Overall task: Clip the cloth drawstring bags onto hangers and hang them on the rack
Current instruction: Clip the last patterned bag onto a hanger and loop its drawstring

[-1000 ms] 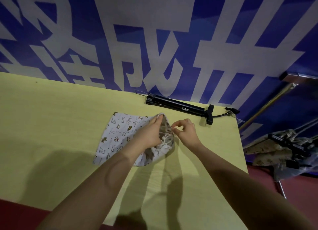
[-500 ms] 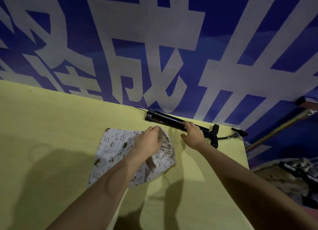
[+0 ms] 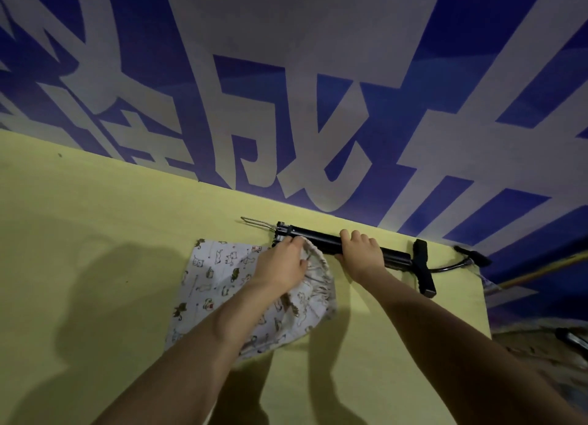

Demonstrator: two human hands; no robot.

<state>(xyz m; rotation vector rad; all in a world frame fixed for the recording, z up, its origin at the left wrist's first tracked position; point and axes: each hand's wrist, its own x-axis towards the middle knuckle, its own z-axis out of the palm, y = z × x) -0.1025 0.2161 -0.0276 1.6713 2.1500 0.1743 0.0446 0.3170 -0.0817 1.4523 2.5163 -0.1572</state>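
left hand [image 3: 281,262] pinches bag [image 3: 219,271], contents seemingly hidden; right hand [image 3: 361,252] grips hanger [image 3: 394,256].

wall [image 3: 286,74]: blue banner, large white characters | table [image 3: 95,233]: yellow-green top, against the wall, shadowed

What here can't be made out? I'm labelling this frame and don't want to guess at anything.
- Head view: the left hand covers the gathered mouth of the cloth bag, hiding its drawstring.
- The right hand wraps the black hanger, hiding that stretch of the bar.
- Whether the hanger's clips are open is too small to tell.
- The pile at the lower right is cut off by the edge and dark.
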